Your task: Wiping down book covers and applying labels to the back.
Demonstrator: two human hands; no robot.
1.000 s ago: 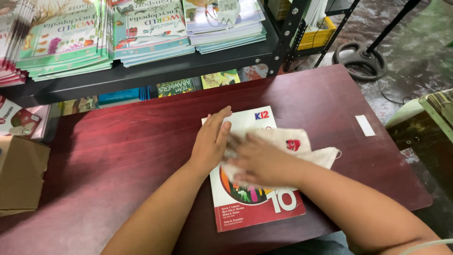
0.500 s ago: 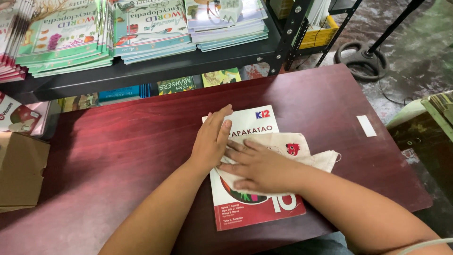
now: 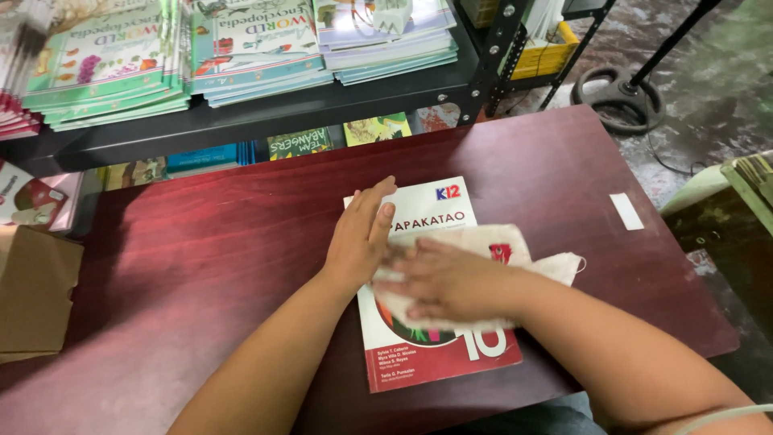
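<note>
A single paperback book (image 3: 427,322) with a white upper cover and a red lower band lies flat near the middle of the frame, toward the near edge of a dark red wooden desk (image 3: 201,258). One off-white cloth (image 3: 531,254) with a small red mark is spread across the middle of the cover, its loose end trailing off the book's right side onto the desk. The person's right hand (image 3: 447,282) lies palm down on the cloth, fingers together and stretched toward the left, pressing the fabric flat against the cover rather than gripping it, as a hand does when wiping. The left hand (image 3: 362,238) rests flat on the book's left edge, fingers together and pointing toward the top of the frame, apparently to pin the book so it does not slide under the cloth. Both bare forearms reach in from the bottom of the frame. One small white strip (image 3: 626,211), perhaps tape or a label, lies alone on the desk at centre right, well apart from the book. Across the top of the frame a black metal shelf (image 3: 322,109) carries three clear stacks of thin green and blue books, with a fourth stack cut off at the upper left corner; more books show beneath the shelf board. A brown cardboard piece (image 3: 32,290) sits at the left edge.
</note>
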